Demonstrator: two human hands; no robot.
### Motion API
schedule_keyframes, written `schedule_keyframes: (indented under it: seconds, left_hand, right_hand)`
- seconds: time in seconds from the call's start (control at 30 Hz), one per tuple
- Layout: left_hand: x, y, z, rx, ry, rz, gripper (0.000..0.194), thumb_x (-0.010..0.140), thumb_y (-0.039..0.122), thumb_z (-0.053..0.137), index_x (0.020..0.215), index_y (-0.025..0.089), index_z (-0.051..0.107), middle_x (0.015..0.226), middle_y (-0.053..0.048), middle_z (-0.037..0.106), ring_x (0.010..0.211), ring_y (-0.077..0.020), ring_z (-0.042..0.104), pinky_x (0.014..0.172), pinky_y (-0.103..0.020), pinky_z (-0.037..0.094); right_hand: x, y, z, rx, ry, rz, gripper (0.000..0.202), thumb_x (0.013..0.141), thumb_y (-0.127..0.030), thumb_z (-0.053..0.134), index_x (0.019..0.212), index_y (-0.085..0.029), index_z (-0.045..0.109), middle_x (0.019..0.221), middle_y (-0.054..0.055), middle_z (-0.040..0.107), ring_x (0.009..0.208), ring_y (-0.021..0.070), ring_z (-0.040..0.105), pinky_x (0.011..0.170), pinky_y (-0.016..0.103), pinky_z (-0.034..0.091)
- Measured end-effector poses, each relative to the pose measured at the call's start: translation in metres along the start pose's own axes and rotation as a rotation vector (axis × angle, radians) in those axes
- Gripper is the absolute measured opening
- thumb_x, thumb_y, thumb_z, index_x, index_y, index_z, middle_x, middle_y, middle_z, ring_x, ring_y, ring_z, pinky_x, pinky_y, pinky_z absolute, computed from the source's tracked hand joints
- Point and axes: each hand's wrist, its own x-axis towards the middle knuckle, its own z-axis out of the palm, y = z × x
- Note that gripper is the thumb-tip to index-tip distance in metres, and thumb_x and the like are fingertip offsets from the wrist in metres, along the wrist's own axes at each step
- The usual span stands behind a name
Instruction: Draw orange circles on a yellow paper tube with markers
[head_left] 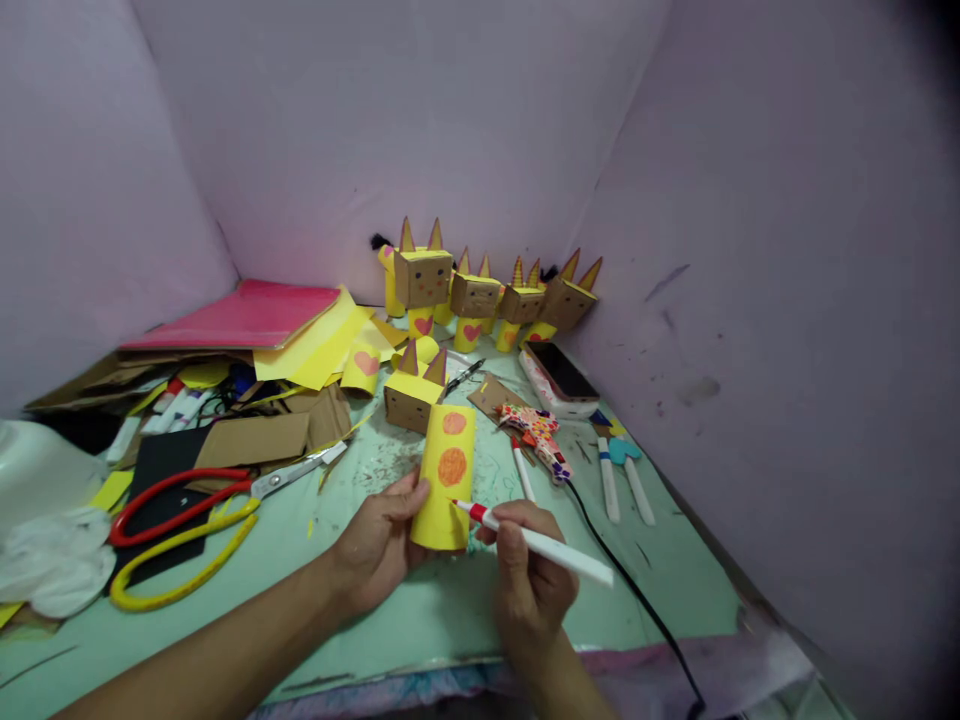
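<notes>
A yellow paper tube with two orange-red dots down its side stands slightly tilted in my left hand, whose thumb presses on its left edge. My right hand grips a white marker pen with a red collar. The pen's tip is at the tube's surface, below the lower dot; whether it touches I cannot tell. Right behind the tube sits a cardboard box head with two pointed ears and a drawn face. Another red-tipped marker lies just right of the tube.
Red-and-yellow scissors lie at left, among cardboard scraps and a pink folder. Several box-headed figures stand at the back. A patterned glue gun with a black cord, a phone and capped markers are at right.
</notes>
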Motion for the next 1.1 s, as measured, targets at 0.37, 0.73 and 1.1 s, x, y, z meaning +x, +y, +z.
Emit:
schedule_keyframes:
  seconds: [0.37,0.73,1.1]
  left_hand:
    - [0.0006,0.0002,-0.0002,-0.027,0.027,0.024,0.022,0.083,0.015,0.053,0.104,0.011,0.058,0.088,-0.009,0.069,0.072,-0.0184,0.065,0.067,-0.032,0.054]
    - [0.0007,0.0033,-0.0004,-0.045,0.038,0.049,0.021,0.086,0.016,0.048,0.105,0.013,0.056,0.087,-0.008,0.068,0.073,-0.0203,0.066,0.064,-0.037,0.056]
    - [0.0013,0.0029,-0.0008,-0.043,0.042,0.059,0.019,0.086,0.016,0.047,0.103,0.013,0.056,0.084,-0.008,0.068,0.072,-0.0213,0.067,0.064,-0.037,0.056]
  right_hand:
    - [0.0002,0.0005,-0.0005,-0.085,-0.004,0.054,0.014,0.090,-0.013,0.047,0.086,-0.023,0.058,0.070,-0.004,0.058,0.061,0.0104,0.057,0.057,0.021,0.044]
    - [0.0001,0.0015,-0.0015,-0.081,-0.032,0.075,0.016,0.089,-0.014,0.048,0.081,-0.021,0.059,0.067,-0.003,0.057,0.059,0.0107,0.056,0.056,0.022,0.043]
    - [-0.0037,0.0026,-0.0024,0.047,0.027,0.071,0.016,0.089,-0.013,0.048,0.083,-0.022,0.060,0.066,-0.003,0.055,0.061,0.0116,0.054,0.056,0.023,0.042]
